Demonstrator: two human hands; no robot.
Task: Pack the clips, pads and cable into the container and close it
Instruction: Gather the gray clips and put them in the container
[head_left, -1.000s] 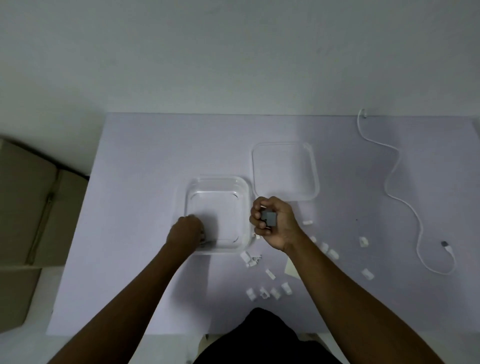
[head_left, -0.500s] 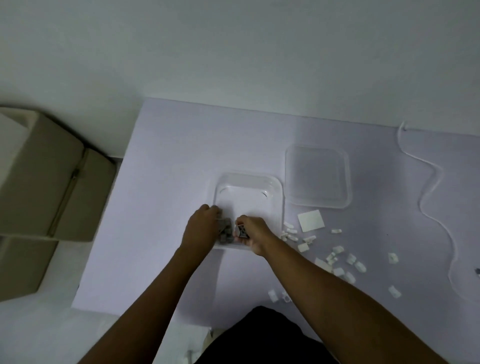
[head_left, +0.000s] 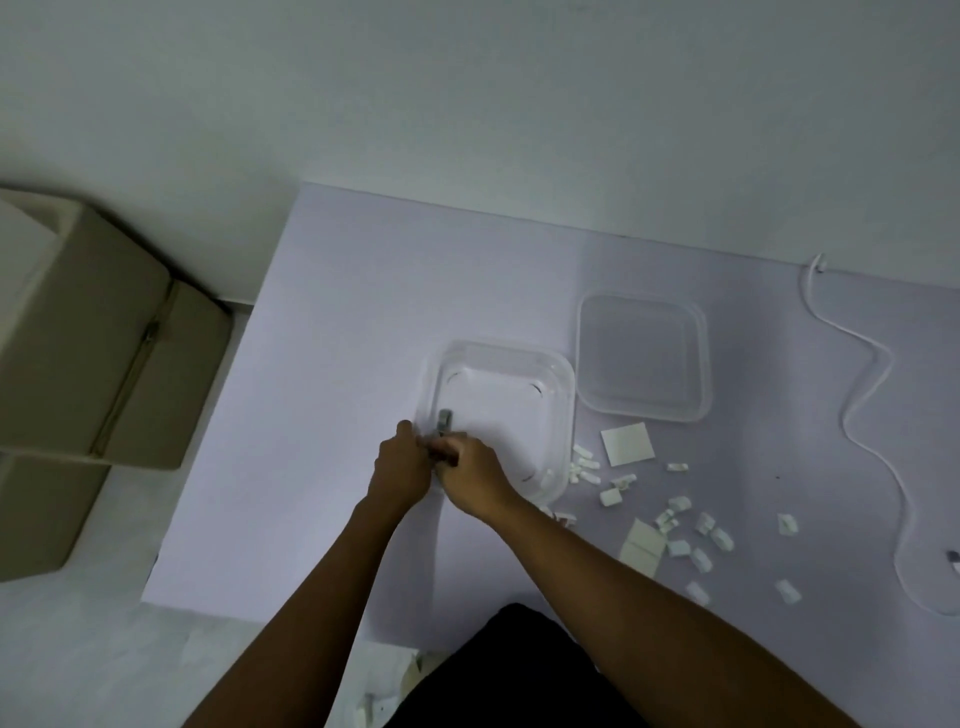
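Observation:
The clear container (head_left: 565, 410) stands open mid-table, with its lid (head_left: 644, 358) lying flat just to its right. My left hand (head_left: 402, 470) and my right hand (head_left: 470, 475) meet at the container's near-left corner, both pinched on a small stack of grey pads (head_left: 445, 420) that pokes up just inside the wall. Most of the stack is hidden by my fingers. Several white clips (head_left: 680, 545) lie scattered to the right of the container. A white square pad (head_left: 627, 443) lies among them. The white cable (head_left: 872, 374) snakes along the far right.
A second pale pad (head_left: 642, 543) lies near my right forearm. Cardboard boxes (head_left: 104, 338) stand on the floor off the table's left edge. The wall runs along the table's far edge. The cable's dark plug (head_left: 953, 556) sits at the right frame edge.
My right hand carried the grey pads from the container's right side to its near-left corner, where my left hand joined it. The view shifted left, so everything sits further right in frame.

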